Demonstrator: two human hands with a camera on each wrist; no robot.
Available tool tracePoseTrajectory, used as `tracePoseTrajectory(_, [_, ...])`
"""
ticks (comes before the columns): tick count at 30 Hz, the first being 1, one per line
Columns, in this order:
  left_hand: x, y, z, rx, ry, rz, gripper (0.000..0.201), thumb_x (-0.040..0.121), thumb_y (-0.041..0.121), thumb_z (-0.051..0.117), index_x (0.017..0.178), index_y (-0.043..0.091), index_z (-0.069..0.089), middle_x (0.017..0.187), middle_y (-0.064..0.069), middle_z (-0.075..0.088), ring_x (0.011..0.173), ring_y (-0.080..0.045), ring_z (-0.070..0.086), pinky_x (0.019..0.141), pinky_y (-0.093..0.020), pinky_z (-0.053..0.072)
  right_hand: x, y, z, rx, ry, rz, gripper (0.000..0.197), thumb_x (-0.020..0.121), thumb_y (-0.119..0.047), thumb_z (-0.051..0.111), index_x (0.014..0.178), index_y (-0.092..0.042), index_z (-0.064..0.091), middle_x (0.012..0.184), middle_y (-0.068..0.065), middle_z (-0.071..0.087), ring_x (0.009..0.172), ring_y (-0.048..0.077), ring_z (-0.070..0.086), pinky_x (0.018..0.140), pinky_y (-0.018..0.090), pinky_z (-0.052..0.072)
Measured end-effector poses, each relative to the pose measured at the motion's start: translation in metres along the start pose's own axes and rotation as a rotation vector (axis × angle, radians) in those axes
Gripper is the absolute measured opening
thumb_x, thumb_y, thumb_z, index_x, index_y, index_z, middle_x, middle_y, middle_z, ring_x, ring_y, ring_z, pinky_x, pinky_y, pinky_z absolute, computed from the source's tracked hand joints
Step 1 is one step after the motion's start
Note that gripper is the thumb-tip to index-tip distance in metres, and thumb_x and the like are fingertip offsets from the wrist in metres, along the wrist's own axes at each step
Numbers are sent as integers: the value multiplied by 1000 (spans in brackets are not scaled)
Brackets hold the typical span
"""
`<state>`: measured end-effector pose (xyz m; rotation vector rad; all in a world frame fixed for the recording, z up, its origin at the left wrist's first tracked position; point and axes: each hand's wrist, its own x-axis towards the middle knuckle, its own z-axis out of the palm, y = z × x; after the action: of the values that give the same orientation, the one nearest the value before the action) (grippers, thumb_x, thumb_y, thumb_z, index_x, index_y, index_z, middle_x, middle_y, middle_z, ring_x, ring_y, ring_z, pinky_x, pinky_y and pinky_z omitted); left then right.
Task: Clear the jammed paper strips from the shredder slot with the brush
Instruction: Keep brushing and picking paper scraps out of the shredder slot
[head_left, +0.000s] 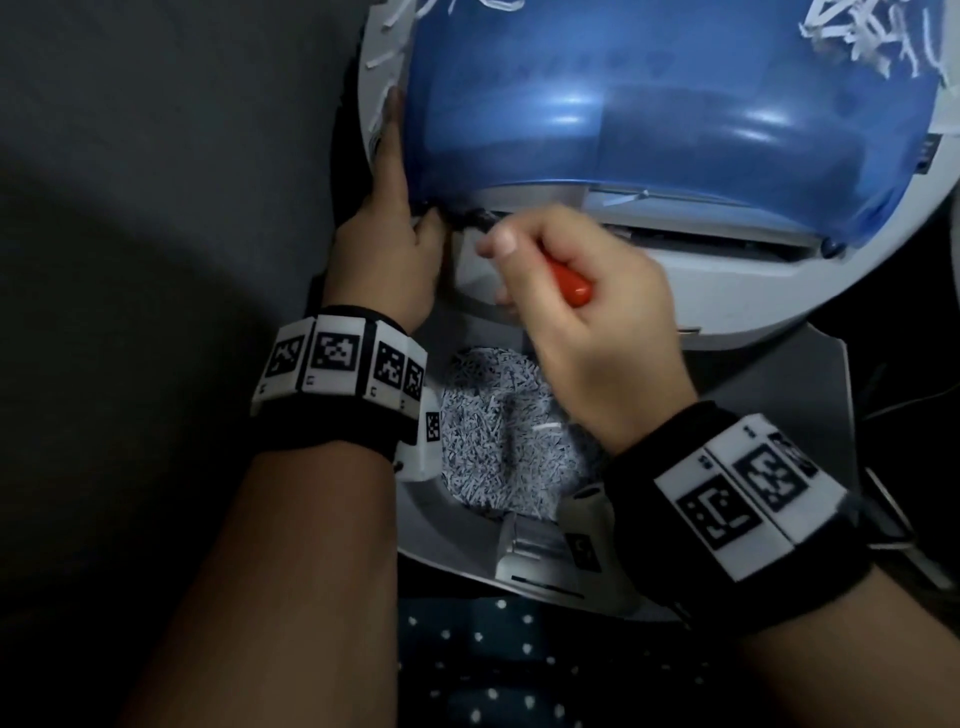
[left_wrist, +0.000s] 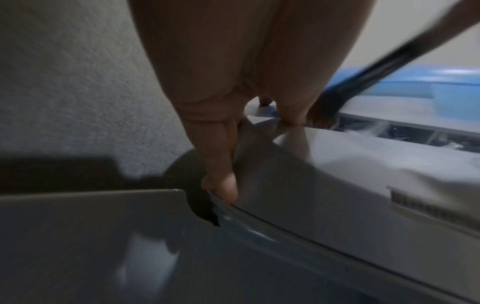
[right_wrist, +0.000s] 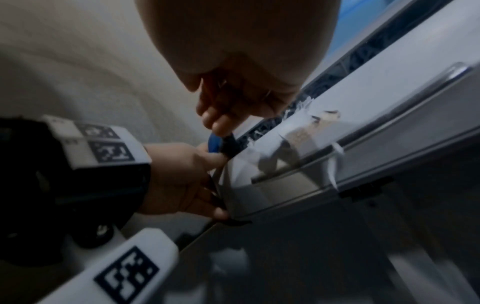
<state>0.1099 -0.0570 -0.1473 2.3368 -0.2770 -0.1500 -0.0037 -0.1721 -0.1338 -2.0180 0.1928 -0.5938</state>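
Observation:
The shredder head is grey with a blue translucent cover and is tilted up over its bin. My left hand grips its left edge, fingers along the rim and thumb at the front. My right hand holds the brush by its orange-red handle. The black bristles sit at the left end of the slot. In the right wrist view, torn white paper strips hang from the slot beside the bristles. The left wrist view shows the dark brush shaft slanting down to the slot.
Below the head, the grey bin holds a heap of fine shreds. Loose white strips cling to the top of the blue cover and the left rim. A pale wall lies to the left. Dark dotted fabric is at the bottom.

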Motion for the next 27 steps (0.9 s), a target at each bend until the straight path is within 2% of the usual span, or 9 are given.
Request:
tracePoseTrajectory(3, [0, 0, 0, 19, 3, 3, 79, 100, 24, 49, 156, 43, -3, 119, -11, 65, 87, -23, 63, 90, -38, 51, 1, 12, -1, -93, 14, 127, 22, 98, -31, 54, 93, -17, 71, 78, -2, 70, 77, 19, 65, 75, 43, 53])
tracePoseTrajectory(7, [1, -1, 1, 8, 12, 0, 78, 101, 26, 50, 156, 43, -3, 129, -8, 62, 101, -24, 64, 96, -38, 49, 6, 8, -12, -35, 249, 119, 31, 95, -30, 53, 78, -9, 67, 63, 4, 63, 65, 22, 62, 64, 42, 50])
tracePoseTrajectory(9, [1, -1, 1, 2, 17, -4, 78, 100, 26, 50, 156, 43, -2, 132, -8, 62, 106, -24, 64, 99, -39, 49, 3, 4, -4, 1, 137, 85, 26, 97, -29, 54, 84, -12, 69, 68, -2, 64, 68, 18, 62, 66, 41, 50])
tracePoseTrajectory(12, [2, 0, 1, 14, 29, 9, 77, 100, 25, 50, 157, 41, 0, 135, -7, 60, 108, -24, 63, 96, -31, 46, -1, 10, 7, 14, -39, 144, 20, 98, -33, 54, 99, -21, 71, 83, -7, 70, 81, 16, 67, 78, 45, 55])
tracePoseTrajectory(16, [3, -1, 2, 26, 30, 13, 78, 100, 26, 51, 157, 40, -1, 134, -8, 61, 106, -28, 64, 96, -36, 48, 2, 12, -9, -4, 166, 191, 34, 96, -44, 49, 80, -22, 70, 61, -4, 63, 66, 23, 64, 70, 47, 53])
tracePoseTrajectory(19, [4, -1, 2, 25, 26, 9, 77, 101, 28, 50, 156, 41, -1, 132, -10, 62, 104, -30, 64, 96, -40, 49, 1, 7, -31, 27, 342, 176, 41, 93, -46, 45, 64, -27, 66, 50, -12, 55, 57, 13, 57, 63, 33, 47])
tracePoseTrajectory(23, [4, -1, 2, 33, 24, -9, 77, 100, 27, 49, 156, 43, -2, 129, -14, 63, 102, -33, 64, 96, -41, 50, -2, 9, -54, 43, 522, 191, 39, 95, -32, 46, 62, -25, 66, 54, -11, 58, 61, 2, 55, 67, 23, 41])
tracePoseTrajectory(25, [5, 0, 3, 36, 27, -11, 77, 100, 25, 49, 157, 41, -1, 132, -13, 62, 106, -33, 64, 96, -37, 48, 0, 21, -54, -16, 521, 258, 33, 95, -29, 47, 67, -22, 66, 59, -9, 58, 66, 2, 56, 70, 27, 45])
tracePoseTrajectory(27, [5, 1, 2, 31, 31, -9, 77, 100, 24, 49, 157, 40, -1, 133, -12, 61, 107, -32, 64, 95, -34, 47, 1, 28, -42, -81, 377, 345, 26, 95, -35, 50, 81, -22, 66, 67, -7, 60, 73, 10, 60, 78, 36, 52])
